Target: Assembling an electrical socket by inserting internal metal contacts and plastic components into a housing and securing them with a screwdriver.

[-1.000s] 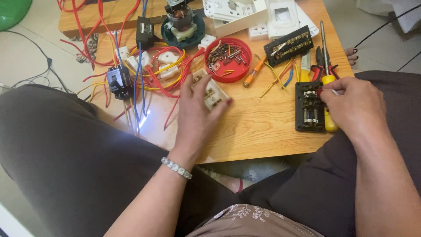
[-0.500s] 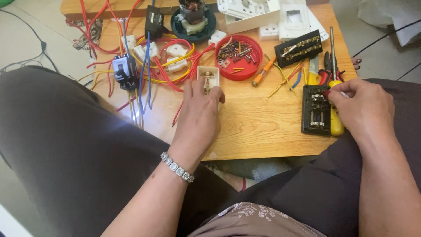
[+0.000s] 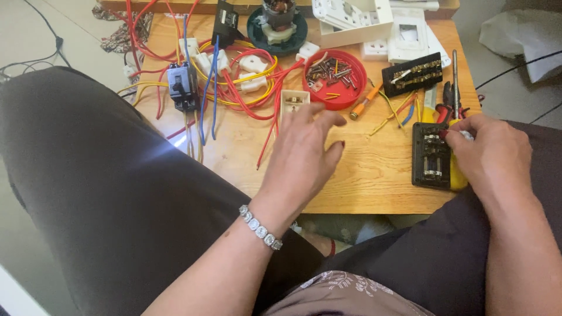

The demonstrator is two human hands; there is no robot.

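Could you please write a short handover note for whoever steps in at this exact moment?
Left hand: open, fingers spread, hovering over the wooden table, fingertips at the small cream socket box; holding nothing.
Right hand: resting on the yellow-handled screwdriver, beside the black terminal block.
Red dish of screws sits just behind the left hand; red, yellow and blue wires are loose around a black breaker.
Done: cannot tell which connections are made.
Left: the loose wire ends suggest wiring is unfinished.

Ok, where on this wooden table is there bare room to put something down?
Bare wood lies between the left hand and the black terminal block, down to the table's near edge. The back is crowded with the wires and the red dish.
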